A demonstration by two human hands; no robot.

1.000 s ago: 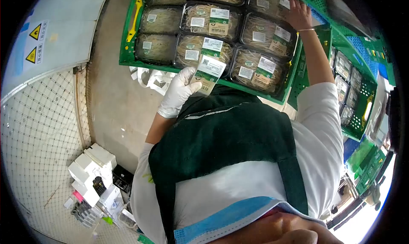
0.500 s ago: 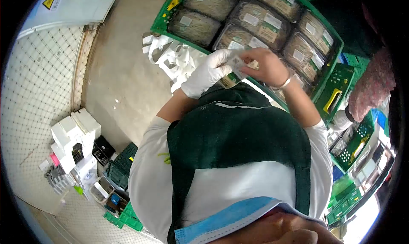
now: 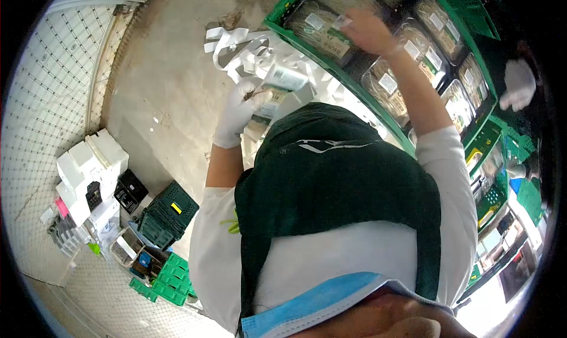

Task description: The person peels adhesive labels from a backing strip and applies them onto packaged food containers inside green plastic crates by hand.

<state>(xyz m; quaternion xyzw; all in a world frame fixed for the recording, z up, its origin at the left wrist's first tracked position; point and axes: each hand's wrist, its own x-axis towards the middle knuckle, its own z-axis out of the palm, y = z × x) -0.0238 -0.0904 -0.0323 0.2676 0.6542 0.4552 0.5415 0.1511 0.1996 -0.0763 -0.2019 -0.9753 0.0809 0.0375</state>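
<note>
My left hand (image 3: 239, 110), in a white glove, is closed on printed labels (image 3: 269, 106) in front of the apron. My right hand (image 3: 371, 34), bare, reaches over the green crate (image 3: 336, 69). Its fingertips are at the upper edge of a green-and-brown label (image 3: 335, 44) on a clear-lidded food pack (image 3: 310, 36); motion blur hides whether they grip it. Several similar packs lie in the crate, including a labelled pack (image 3: 422, 51) right of my forearm.
White strips (image 3: 227, 46) lie tangled beside the crate. White boxes (image 3: 94, 161) and dark folded crates (image 3: 168, 214) stand against the wall at left. Another person's gloved hand (image 3: 518, 85) is at far right. More green crates (image 3: 487, 140) stand below it.
My hands have separated. The left has moved left and down with the labels; the right has moved up over the crate to a pack. The crate now appears farther right.
</note>
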